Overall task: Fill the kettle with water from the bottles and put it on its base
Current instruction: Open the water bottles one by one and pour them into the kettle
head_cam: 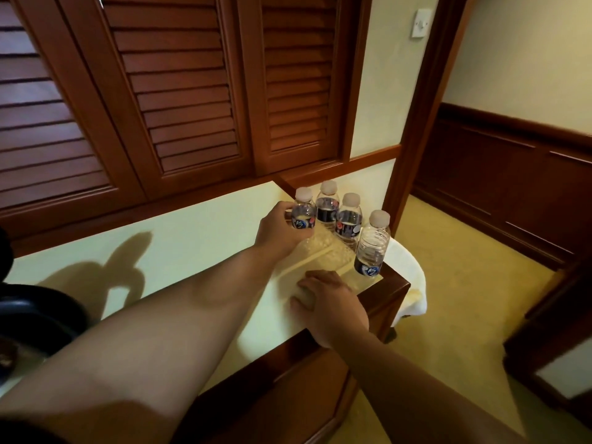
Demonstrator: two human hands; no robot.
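Observation:
Several small clear water bottles with white caps and dark labels stand in a cluster at the far right corner of a pale counter [179, 238]. My left hand [277, 230] reaches across the counter and grips the leftmost bottle [303, 213] around its body. Beside it stand a second bottle [327, 203], a third bottle [349, 221] and, nearest the counter's edge, another bottle [371, 246]. My right hand [333, 304] rests palm down on the counter in front of the bottles, fingers curled over something pale that I cannot make out. A dark rounded object [35, 318], perhaps the kettle, shows at the left edge.
Brown louvred wooden doors [179, 91] rise behind the counter. The counter has a wooden edge [387, 296] on the right, with a white cloth [413, 280] hanging below it. Yellow carpet [464, 299] and dark wood panelling lie to the right.

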